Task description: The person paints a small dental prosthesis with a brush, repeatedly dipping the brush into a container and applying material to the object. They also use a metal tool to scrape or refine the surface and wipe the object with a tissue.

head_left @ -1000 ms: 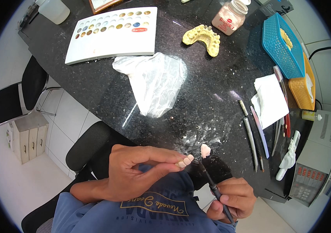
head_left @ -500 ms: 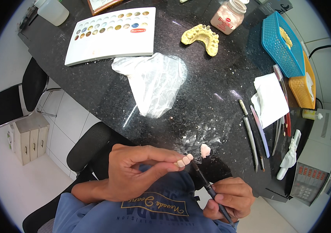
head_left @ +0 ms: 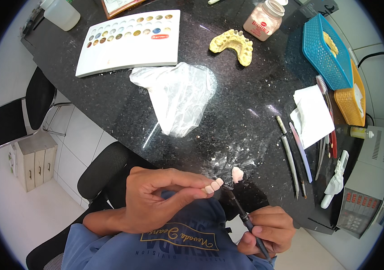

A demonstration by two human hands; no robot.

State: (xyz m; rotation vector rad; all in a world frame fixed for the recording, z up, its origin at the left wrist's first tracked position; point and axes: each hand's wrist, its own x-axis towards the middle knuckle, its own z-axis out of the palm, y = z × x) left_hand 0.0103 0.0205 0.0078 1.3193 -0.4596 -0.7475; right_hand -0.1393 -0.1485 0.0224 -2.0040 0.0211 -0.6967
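Between the thumb and fingertips of my left hand (head_left: 160, 195) is a short row of cream tooth crowns, a dental bridge (head_left: 213, 185). My right hand (head_left: 268, 229) grips a slim dark pen-like tool (head_left: 245, 217). Its thin end points up toward the bridge, with a small gap between them. Just beyond, a small pale pink lump (head_left: 237, 174) lies on the dark speckled table, beside smears of white powder (head_left: 234, 157). What the tool's tip is made of is too small to tell.
Farther off lie a crumpled clear plastic bag (head_left: 180, 96), a white palette of coloured samples (head_left: 129, 49) and a yellow dental cast (head_left: 232, 45). A jar of pink powder (head_left: 265, 20) stands behind. Several slim tools (head_left: 289, 157), paper (head_left: 313, 114) and a blue basket (head_left: 329, 54) are at right.
The pen-like tool's tip has drawn slightly right, away from the bridge, and my right hand shifted a little with it. My left hand has stayed almost still.
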